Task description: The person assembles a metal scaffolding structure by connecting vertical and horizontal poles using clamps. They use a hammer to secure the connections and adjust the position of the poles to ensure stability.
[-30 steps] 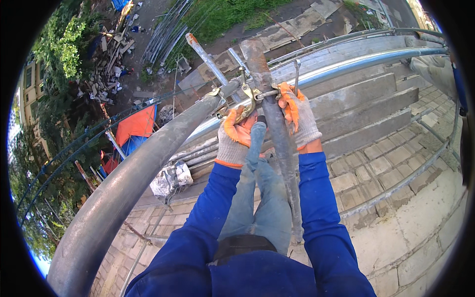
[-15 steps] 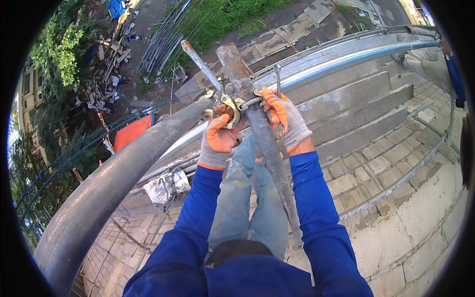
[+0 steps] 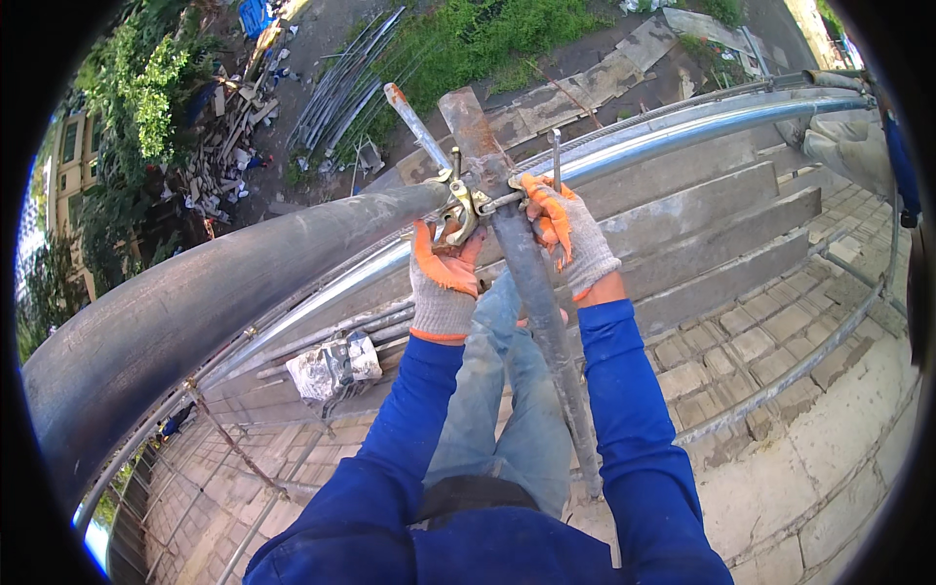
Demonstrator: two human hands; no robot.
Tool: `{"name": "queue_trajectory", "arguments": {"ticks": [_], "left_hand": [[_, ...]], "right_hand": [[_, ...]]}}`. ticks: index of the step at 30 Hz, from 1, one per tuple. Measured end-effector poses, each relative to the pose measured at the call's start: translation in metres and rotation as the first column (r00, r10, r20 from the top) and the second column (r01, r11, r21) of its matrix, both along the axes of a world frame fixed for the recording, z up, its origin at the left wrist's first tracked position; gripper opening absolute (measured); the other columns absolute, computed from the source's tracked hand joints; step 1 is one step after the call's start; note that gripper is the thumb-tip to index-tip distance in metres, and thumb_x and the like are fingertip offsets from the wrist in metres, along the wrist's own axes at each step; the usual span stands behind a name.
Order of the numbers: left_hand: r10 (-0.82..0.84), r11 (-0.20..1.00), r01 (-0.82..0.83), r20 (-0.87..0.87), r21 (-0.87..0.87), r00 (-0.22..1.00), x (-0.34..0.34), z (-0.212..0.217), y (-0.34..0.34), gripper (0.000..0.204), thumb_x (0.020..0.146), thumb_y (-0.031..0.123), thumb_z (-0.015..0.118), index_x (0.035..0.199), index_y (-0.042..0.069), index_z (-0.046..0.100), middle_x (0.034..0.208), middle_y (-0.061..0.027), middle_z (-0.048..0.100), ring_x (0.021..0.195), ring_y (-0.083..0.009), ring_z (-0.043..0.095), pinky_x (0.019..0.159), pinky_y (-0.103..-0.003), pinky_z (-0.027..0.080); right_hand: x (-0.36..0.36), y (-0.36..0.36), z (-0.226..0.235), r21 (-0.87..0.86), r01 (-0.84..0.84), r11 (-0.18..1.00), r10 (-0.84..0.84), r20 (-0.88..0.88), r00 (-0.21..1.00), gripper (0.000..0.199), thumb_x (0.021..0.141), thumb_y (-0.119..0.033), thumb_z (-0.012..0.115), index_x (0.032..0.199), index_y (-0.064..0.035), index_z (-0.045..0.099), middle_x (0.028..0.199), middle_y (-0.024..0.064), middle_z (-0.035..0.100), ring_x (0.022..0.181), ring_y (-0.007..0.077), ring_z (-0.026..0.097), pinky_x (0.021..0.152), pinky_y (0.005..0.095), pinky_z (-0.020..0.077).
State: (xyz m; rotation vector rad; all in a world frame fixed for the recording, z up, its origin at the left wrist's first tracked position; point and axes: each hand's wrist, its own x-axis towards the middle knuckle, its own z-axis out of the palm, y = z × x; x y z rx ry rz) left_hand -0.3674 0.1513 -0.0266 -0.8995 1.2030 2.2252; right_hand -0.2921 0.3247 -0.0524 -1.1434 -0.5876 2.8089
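A scaffold coupler (image 3: 472, 201) sits around a rusty upright pole (image 3: 534, 261), where a thick grey tube (image 3: 263, 239) comes in from the left. My left hand (image 3: 444, 273), in a grey and orange glove, is closed on the coupler's lower left side with thumb and fingers. Its fingertips are partly hidden by the coupler. At the coupler's bolt end, right of the pole, my gloved right hand (image 3: 575, 234) has curled fingers. A slim steel spanner (image 3: 557, 156) sticks up from among them; its lower part is hidden.
A shorter rust-ended tube (image 3: 417, 127) points up beyond the coupler. A shiny rail (image 3: 682, 132) and long planks (image 3: 702, 229) run off to the right. A silver-wrapped bundle (image 3: 334, 366) lies left of my legs. Far below are loose pipes (image 3: 346, 83) and debris.
The view has shifted, and the thick tube now lies flatter across the left. My left fingers have moved slightly lower on the coupler. My right hand stays by the bolt end.
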Motion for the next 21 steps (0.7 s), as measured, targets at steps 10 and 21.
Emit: {"name": "queue_trajectory", "arguments": {"ticks": [10,21], "left_hand": [[-0.381,0.901,0.408,-0.179,0.145,0.907,-0.053,-0.024,-0.080,0.047,0.098,0.018,0.060,0.141,0.008,0.045,0.140,-0.0165,0.055,0.123,-0.0375,0.059,0.099,-0.060,0.055],[-0.821,-0.220,0.272,0.328,-0.937,0.467,-0.041,-0.006,-0.029,0.114,0.066,0.019,0.094,0.153,0.005,0.022,0.144,-0.0228,0.049,0.121,-0.0337,0.060,0.104,-0.045,0.052]], "right_hand": [[-0.037,-0.050,0.007,0.117,0.005,0.993,-0.028,0.192,0.981,0.013,0.091,-0.016,0.076,0.100,-0.0100,0.068,0.073,-0.0048,0.059,0.053,0.0019,0.044,0.044,0.0209,0.0330],[-0.040,-0.070,-0.014,0.485,-0.038,0.873,-0.169,0.374,0.912,0.029,0.083,-0.034,0.077,0.090,-0.0066,0.072,0.075,0.0106,0.071,0.072,0.0215,0.068,0.070,0.0389,0.0514]]}}
